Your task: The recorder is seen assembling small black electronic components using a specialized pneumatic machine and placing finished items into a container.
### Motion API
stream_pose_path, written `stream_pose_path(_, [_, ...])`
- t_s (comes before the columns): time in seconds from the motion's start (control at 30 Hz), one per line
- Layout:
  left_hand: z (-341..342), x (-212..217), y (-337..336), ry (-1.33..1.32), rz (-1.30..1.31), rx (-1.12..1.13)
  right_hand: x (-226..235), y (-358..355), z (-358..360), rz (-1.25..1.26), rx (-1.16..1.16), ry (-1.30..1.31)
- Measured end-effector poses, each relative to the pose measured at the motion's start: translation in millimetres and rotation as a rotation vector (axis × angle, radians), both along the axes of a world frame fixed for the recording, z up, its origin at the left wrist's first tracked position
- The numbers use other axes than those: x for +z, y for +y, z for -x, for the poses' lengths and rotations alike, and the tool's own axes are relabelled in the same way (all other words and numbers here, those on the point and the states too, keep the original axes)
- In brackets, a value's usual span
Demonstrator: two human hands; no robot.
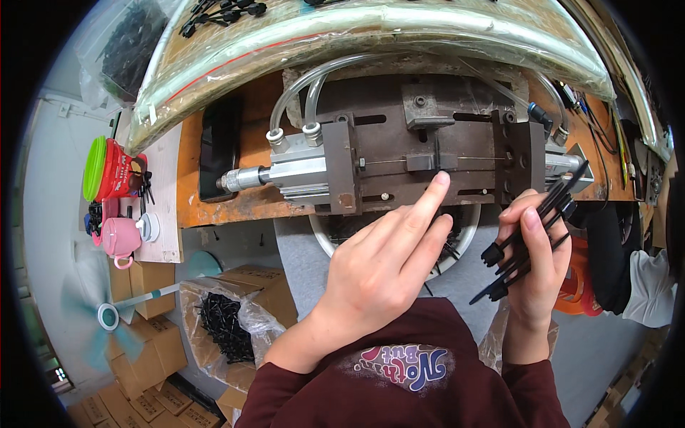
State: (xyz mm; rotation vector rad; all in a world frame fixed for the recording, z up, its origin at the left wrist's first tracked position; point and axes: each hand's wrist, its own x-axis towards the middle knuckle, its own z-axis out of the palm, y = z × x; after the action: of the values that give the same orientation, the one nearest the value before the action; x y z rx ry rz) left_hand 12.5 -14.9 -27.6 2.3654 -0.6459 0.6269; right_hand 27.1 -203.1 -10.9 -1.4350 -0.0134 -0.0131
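Note:
My left hand reaches up to the middle of a dark metal fixture, its index finger stretched out. That fingertip touches or nearly touches a small black piece between the fixture's two jaws. The other fingers are extended, and I see nothing held in them; the thumb is hidden. To the right, my right hand is closed around a bunch of thin black plastic parts with capped ends. Silver air cylinders flank the fixture. Under my left hand a white-rimmed tub with black parts is partly covered.
Clear hoses arch behind the fixture. A phone lies left on the orange bench. Left of it stand a red tub and a pink cup. Lower left are a fan and a lined box of black parts. A plastic-wrapped shelf edge runs across the back.

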Motion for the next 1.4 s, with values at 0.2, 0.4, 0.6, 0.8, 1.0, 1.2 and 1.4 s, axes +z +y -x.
stream_pose_path(0.2, [-4.6,-8.1,-6.4,-0.029,-0.169,0.1,-0.4,0.3,1.5,0.076,0.027,0.07])
stream_pose_path(0.4, [-9.1,-0.4,-8.4,0.001,-0.194,0.126,-1.7,2.2,0.2,0.043,0.063,0.101])
stream_pose_path(0.6, [-9.0,4.3,-1.3,0.075,-0.063,0.035,-4.7,4.4,-0.2,0.005,0.001,0.108])
stream_pose_path(0.8, [-9.3,-4.7,-2.7,0.002,-0.124,-0.001,-6.8,13.2,-1.8,-0.015,0.064,0.125])
stream_pose_path(1.0, [-13.4,-34.8,-2.3,0.008,-0.006,0.046,-4.1,12.0,-0.6,0.009,0.043,0.108])
stream_pose_path(1.2, [12.5,-10.4,2.8,0.457,0.846,-0.119,-14.3,7.5,-1.4,-0.08,0.098,0.139])
stream_pose_path(1.4, [12.8,7.8,13.5,0.533,0.693,-0.204,-14.5,15.0,-2.1,-0.209,0.165,0.243])
